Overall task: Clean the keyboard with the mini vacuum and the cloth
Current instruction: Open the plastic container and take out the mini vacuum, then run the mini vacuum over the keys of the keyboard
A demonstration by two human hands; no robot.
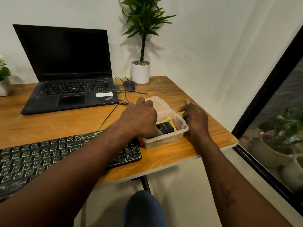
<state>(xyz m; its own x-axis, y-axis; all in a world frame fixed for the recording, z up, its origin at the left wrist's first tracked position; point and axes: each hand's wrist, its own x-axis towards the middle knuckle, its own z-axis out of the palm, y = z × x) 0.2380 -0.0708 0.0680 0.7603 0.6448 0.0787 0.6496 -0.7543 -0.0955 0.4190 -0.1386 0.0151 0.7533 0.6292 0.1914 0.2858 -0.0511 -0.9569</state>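
Inside the clear box [164,142], the left grip [139,118] curls over the mini vacuum [166,127] lying on the yellow cloth [168,120], whether grasping I cannot tell, the right grip [196,119] rests relaxed against the box's right wall, and the keyboard [41,161], just left of the box, apparently awaits all cleaning.
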